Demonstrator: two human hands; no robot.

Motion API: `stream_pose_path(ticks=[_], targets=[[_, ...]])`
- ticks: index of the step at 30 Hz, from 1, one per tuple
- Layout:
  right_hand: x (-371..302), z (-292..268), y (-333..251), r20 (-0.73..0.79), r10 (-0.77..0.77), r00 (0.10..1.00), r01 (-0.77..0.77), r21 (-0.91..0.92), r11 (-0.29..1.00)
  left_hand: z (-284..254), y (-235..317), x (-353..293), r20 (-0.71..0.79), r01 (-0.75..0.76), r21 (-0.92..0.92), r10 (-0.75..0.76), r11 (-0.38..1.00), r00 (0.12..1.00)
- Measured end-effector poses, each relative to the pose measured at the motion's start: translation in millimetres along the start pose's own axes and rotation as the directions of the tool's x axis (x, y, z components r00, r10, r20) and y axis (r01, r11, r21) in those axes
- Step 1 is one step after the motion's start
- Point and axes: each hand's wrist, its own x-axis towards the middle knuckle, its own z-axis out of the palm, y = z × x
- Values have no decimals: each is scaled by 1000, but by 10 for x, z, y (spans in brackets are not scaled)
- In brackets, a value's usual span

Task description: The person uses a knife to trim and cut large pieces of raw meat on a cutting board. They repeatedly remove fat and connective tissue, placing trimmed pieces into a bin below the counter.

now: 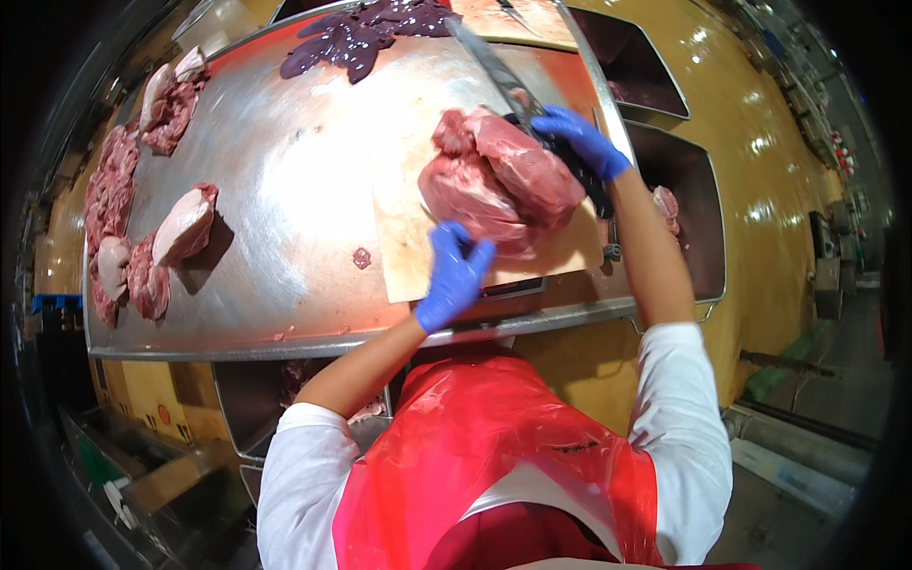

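Note:
A large piece of raw red meat rests on a pale cutting board before me. My right hand, in a blue glove, is closed at the meat's upper right, on a knife whose broad blade points away to the upper left. Something black shows beneath that hand along the meat's right side; I cannot tell how much of it is handle. At the meat's lower left edge is my left hand, also gloved in blue, thumb and fingers apart. Whether its fingertips press on the meat is unclear.
Dark, glossy organ pieces lie at the far edge of the metal table. Several meat cuts line its left side. Metal bins flank the right edge; another bin stands below the front edge. Another board is at the back.

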Motion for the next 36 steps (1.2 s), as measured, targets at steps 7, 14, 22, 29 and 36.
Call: stream_pose_path(ticks=[7, 14, 22, 29, 36], targets=[[291, -55, -218, 55, -118, 991, 131, -398, 908, -195, 1187, 0, 84, -456, 548, 496, 702, 864], [22, -204, 429, -200, -327, 924, 311, -105, 945, -240, 780, 702, -96, -289, 527, 394, 799, 914], [-790, -16, 434, -302, -311, 901, 325, -3, 946, -593, 995, 441, -307, -179, 120, 208, 976, 929], [-786, -247, 596, -403, -271, 874, 265, -72, 962, -602, 1123, 912, -162, -82, 217, 119, 973, 980], [-845, 867, 1310, -725, -74, 685, 402, 291, 868, -29, 1068, 1416, 162, -204, 541, 137, 816, 977]])
